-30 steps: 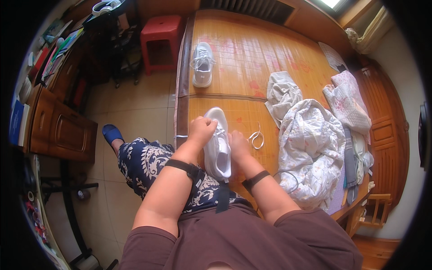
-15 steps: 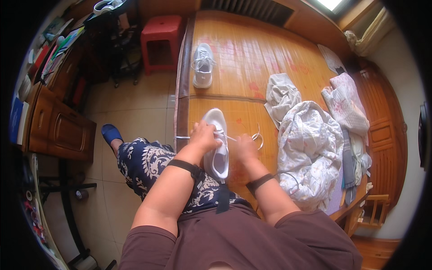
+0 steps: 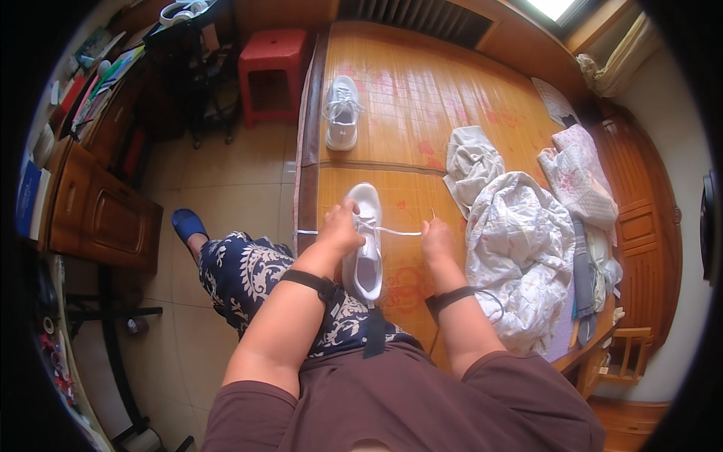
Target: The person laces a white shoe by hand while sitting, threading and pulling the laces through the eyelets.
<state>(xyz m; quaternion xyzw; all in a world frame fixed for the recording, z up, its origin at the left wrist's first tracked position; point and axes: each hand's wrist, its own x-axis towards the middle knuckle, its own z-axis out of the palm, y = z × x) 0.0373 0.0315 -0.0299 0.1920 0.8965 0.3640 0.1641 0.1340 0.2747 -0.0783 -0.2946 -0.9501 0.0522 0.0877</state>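
A white sneaker point(image 3: 366, 197) sits on the mat before me, toe away and its opening toward me. My left hand point(image 3: 343, 227) bends over its left side, fingers at the laces and thumb near the tongue, gripping the shoe. My right hand point(image 3: 439, 238), off to the right of the shoe, is closed on a white shoelace point(image 3: 399, 233) that runs nearly straight from the eyelets. A short lace tip shows above that fist. Another lace end point(image 3: 306, 232) sticks out left of my left hand. Farther off, a second white sneaker point(image 3: 343, 113) stands with its laces tied in a bow.
The tan mat point(image 3: 407, 83) covers a bed. Crumpled white bedding point(image 3: 520, 256) and a grey-white cloth point(image 3: 473, 162) lie to the right. A red stool point(image 3: 273, 75) stands beyond the bed's left edge, and a wooden cabinet point(image 3: 105, 211) is at far left.
My right hand has moved right, drawing the lace out straight; its loose loop on the mat is gone. My left hand stays at the shoe.
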